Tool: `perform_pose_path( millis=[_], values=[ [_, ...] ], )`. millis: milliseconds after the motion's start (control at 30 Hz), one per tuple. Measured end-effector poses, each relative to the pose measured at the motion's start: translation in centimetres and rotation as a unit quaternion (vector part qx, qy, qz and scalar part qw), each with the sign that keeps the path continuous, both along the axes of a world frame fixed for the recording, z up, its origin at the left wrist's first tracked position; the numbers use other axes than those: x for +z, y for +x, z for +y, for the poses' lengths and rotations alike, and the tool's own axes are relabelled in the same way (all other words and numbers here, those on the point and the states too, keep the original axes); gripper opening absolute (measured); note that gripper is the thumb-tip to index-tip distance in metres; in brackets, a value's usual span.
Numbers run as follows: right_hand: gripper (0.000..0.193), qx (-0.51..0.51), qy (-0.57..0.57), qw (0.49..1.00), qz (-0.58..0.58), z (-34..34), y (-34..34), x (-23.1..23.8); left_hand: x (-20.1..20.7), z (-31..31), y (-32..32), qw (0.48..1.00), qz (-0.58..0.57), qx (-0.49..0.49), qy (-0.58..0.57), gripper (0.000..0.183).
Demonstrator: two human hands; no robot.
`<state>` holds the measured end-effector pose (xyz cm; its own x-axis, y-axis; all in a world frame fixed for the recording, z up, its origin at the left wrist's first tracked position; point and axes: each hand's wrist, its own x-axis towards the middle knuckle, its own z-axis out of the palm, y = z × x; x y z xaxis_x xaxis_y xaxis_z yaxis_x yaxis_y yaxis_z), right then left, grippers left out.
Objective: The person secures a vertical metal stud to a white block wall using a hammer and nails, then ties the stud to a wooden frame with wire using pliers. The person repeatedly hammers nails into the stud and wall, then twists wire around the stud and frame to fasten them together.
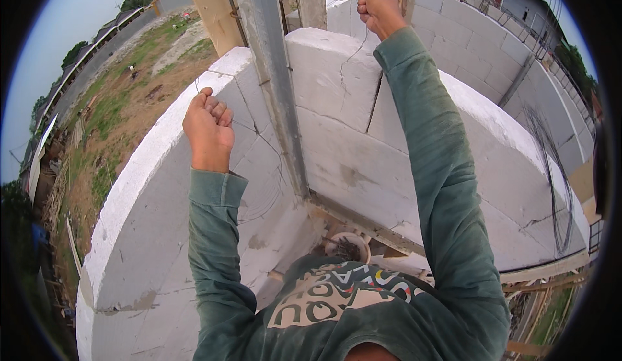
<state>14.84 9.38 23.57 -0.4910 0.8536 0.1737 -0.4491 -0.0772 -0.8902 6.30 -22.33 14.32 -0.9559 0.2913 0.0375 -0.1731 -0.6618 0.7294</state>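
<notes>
My left hand (210,128) is raised in front of the top of the left white block wall (162,180), its fingers closed on a thin wire. A short end of that wire sticks up above the fingers, and a thin loop hangs down the wall face below. Higher and farther off, beyond the right block wall (346,141), my right hand (382,12) is closed in a pinch on another length of thin wire (354,55), which dangles below it. Whether the two lengths are one piece, I cannot tell. Between my hands stands a grey metal post (275,89) in the corner.
A wooden board (212,8) rises beside the post. Dark wire strands (551,186) hang over the right wall. Down in the corner sits a bucket (357,241) with dark contents. More block walls (473,44) stand behind; grassy ground (116,115) lies low outside on the left.
</notes>
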Motion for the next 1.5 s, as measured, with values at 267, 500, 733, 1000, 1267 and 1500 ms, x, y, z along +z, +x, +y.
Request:
perform_pose_path(
  millis=[267,500,733,1000,1267,1500],
  values=[
    [0.008,-0.023,0.010,0.999,-0.036,8.3,-6.5,1.4,-1.7,-2.8,3.4,0.996,0.067,0.027,-0.055,0.013],
    [0.011,-0.067,0.306,0.851,-0.421,12.2,-12.0,-1.0,-6.2,-1.4,8.0,0.994,0.066,-0.041,-0.076,0.013],
    [0.020,-0.178,0.388,0.713,-0.555,11.2,-13.3,-2.8,-12.6,-1.3,14.5,0.906,0.290,-0.246,-0.188,0.015],
    [0.029,-0.058,0.506,0.576,-0.640,7.9,-11.2,-3.7,-18.3,-0.5,15.6,0.800,0.432,-0.286,-0.305,0.009],
    [0.011,-0.019,0.645,0.524,-0.556,1.0,-5.5,-1.3,-16.2,1.7,14.2,0.782,0.514,-0.252,-0.246,0.008],
    [0.026,0.009,0.403,0.837,-0.371,-8.8,-2.3,-6.2,-11.0,2.7,13.4,0.891,0.403,-0.019,-0.209,0.011]
  ],
)
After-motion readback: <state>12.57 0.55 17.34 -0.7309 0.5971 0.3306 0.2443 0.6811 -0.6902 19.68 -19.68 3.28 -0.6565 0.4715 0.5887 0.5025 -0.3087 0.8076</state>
